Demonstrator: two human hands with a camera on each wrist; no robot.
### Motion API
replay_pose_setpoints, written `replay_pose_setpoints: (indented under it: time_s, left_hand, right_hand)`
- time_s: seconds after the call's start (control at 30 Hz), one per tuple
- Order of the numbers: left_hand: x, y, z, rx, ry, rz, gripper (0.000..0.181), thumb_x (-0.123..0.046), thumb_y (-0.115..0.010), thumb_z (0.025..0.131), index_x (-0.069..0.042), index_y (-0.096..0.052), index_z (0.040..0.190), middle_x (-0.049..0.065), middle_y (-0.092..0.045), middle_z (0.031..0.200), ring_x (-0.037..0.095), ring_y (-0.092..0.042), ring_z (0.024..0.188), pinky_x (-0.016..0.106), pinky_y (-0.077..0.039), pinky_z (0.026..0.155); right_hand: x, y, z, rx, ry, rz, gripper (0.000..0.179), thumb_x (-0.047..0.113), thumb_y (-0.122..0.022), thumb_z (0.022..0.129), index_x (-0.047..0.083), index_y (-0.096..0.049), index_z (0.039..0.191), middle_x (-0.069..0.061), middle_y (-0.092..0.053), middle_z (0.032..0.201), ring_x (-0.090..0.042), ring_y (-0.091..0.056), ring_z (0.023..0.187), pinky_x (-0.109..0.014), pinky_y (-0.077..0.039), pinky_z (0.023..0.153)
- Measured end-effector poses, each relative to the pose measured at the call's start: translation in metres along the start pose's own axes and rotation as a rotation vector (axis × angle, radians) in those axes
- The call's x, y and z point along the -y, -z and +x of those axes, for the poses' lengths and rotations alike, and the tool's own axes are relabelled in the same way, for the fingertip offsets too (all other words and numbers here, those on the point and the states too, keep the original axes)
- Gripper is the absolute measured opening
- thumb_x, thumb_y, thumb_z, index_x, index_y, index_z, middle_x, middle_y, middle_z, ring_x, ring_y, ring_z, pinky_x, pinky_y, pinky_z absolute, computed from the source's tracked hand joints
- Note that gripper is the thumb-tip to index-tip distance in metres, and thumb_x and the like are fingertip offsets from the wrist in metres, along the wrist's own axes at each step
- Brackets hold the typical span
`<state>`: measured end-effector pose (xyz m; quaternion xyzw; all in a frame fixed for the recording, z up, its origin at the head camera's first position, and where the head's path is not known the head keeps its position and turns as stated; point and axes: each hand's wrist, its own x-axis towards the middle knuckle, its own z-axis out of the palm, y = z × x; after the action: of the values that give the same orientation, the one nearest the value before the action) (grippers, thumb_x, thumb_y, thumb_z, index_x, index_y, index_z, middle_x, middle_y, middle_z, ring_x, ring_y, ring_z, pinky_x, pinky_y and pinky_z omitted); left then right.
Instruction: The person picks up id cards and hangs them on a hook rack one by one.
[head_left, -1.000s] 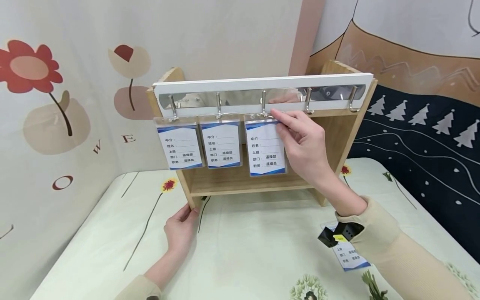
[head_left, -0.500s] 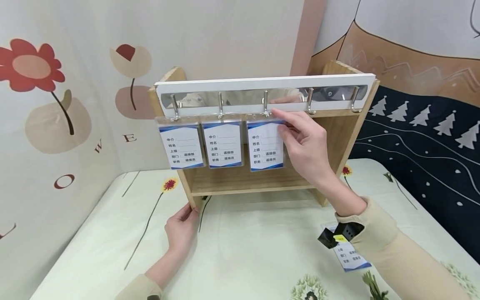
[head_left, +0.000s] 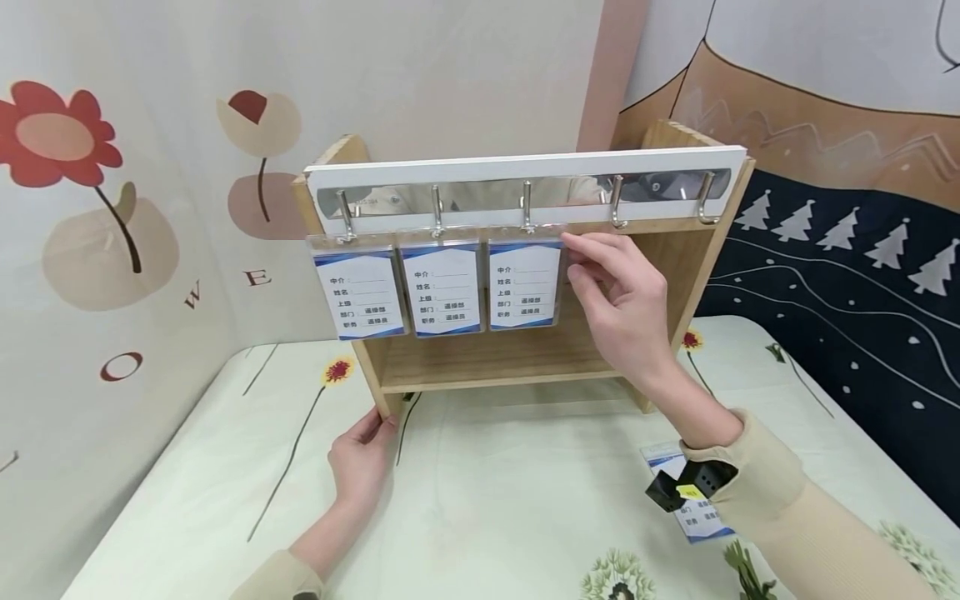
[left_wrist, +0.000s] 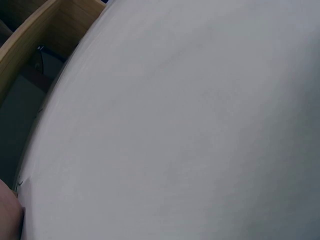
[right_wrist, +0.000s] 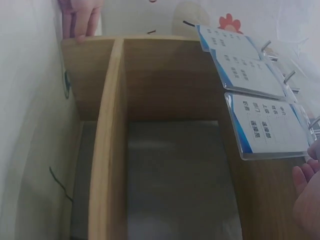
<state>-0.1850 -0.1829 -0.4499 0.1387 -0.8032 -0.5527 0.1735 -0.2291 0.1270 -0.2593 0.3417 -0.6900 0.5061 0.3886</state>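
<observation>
My left hand (head_left: 362, 462) grips the foot of the wooden shelf (head_left: 495, 367) at its front left; its fingers also show at the shelf's end in the right wrist view. Three clear-sleeved ID badges hang side by side from the left three hooks: a left badge (head_left: 362, 292), a middle badge (head_left: 442, 287) and a third badge (head_left: 524, 283). My right hand (head_left: 626, 300) is at the third badge's upper right corner, index fingertip right at the sleeve's edge and thumb apart from it. The two hooks on the right, including the outermost hook (head_left: 707, 198), bear no badge.
Another ID badge (head_left: 703, 523) lies on the patterned cloth (head_left: 510, 483), partly hidden by the right wrist camera (head_left: 693, 483). A white rail (head_left: 525, 167) with a mirrored strip runs across the shelf's top front. Printed curtains (head_left: 450, 75) stand behind.
My right hand has moved slightly right, off the top of the third badge to its corner. That badge's lower edge has swung up and back, level with the others. The left hand stays put.
</observation>
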Motion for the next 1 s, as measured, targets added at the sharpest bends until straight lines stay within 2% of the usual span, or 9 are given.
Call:
replay_pose_setpoints:
  time_s: [0.2,0.47,0.7,1.0]
  left_hand:
    - [0.000,0.000,0.001,0.006,0.007,0.012,0.040,-0.015,-0.064,0.101,0.000,-0.063,0.137,0.019,-0.067,0.128,0.031,-0.065,0.119,0.028,-0.054,0.093]
    - [0.001,-0.001,0.002,0.012,0.019,-0.009,0.040,-0.015,-0.063,0.101,0.001,-0.062,0.138,0.019,-0.066,0.129,0.031,-0.065,0.119,0.005,-0.047,0.079]
    - [0.001,-0.001,0.001,-0.008,0.005,-0.012,0.039,-0.014,-0.064,0.100,0.001,-0.063,0.136,0.020,-0.067,0.127,0.032,-0.066,0.117,0.005,-0.048,0.077]
    - [0.000,0.000,0.001,0.009,0.015,-0.012,0.040,-0.015,-0.063,0.101,0.001,-0.062,0.138,0.020,-0.066,0.129,0.032,-0.065,0.120,0.006,-0.048,0.079]
  right_hand:
    - [-0.002,0.007,-0.009,0.024,-0.019,0.013,0.030,-0.019,-0.063,0.091,-0.012,-0.069,0.119,-0.019,-0.065,0.117,-0.020,-0.065,0.104,-0.027,-0.054,0.095]
    - [-0.006,0.019,-0.025,0.076,-0.034,-0.020,0.026,-0.020,-0.065,0.089,-0.010,-0.072,0.112,-0.015,-0.067,0.113,-0.017,-0.063,0.103,-0.021,-0.054,0.091]
    - [-0.013,0.033,-0.044,0.146,-0.044,-0.089,0.026,-0.019,-0.068,0.087,-0.006,-0.073,0.109,-0.012,-0.069,0.110,-0.013,-0.061,0.096,-0.017,-0.053,0.086]
    - [-0.019,0.060,-0.075,0.244,-0.088,-0.205,0.029,-0.017,-0.072,0.085,0.001,-0.075,0.108,-0.006,-0.071,0.108,-0.009,-0.064,0.095,-0.014,-0.051,0.080]
